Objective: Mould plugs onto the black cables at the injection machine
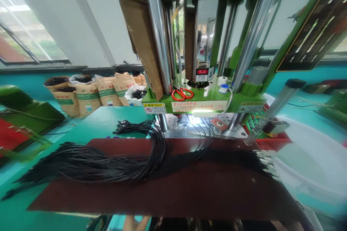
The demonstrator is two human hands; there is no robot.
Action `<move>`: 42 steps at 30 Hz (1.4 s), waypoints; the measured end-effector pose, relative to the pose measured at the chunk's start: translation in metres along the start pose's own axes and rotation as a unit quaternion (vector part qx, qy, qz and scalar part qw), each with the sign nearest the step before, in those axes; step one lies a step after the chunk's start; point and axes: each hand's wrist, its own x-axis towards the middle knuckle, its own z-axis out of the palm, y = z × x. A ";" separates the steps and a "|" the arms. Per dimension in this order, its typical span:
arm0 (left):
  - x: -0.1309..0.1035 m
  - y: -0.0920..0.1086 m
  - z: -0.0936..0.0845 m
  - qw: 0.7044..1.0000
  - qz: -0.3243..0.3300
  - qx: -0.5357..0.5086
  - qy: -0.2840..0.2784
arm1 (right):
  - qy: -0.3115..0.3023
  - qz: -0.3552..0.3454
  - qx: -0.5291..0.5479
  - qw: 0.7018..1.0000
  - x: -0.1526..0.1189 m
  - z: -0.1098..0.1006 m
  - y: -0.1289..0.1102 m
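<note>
While the left hand (135,223) sits below, one board (168,198) bears cables (108,168) (many).

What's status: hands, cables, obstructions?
Left hand by brown board, cropped; right hand unclear. Black cables across board. Red-handled scissors on green machine, clear of cables.

Black cables (108,168): thin, flexible, loose untied-looking bunch, laid crosswise over the dark red board (173,196). Left ends overhang the board onto the green tabletop (105,119), one clump poking out lower left. Mid-run, a thick hank curves back over the board's far edge, its ends heaped on the tabletop left of the press (233,105). Right-hand run lies flatter, ends in pale tips (268,164), fanned near the board's right edge. Few separate strands arc up to the press bed.
</note>
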 end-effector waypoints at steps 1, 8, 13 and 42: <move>0.000 0.000 0.000 1.000 -0.003 0.005 0.001 | 0.004 0.003 -0.003 1.000 0.000 0.001 0.000; -0.002 0.007 -0.006 0.999 0.003 0.033 -0.003 | 0.008 0.048 -0.016 0.999 -0.003 -0.001 -0.021; 0.004 0.001 -0.013 0.996 -0.021 0.056 -0.059 | -0.010 0.038 0.009 0.999 -0.003 -0.001 -0.029; 0.016 0.061 -0.075 0.891 -0.011 0.336 -0.305 | -0.142 -0.037 -0.033 0.989 -0.003 -0.018 -0.021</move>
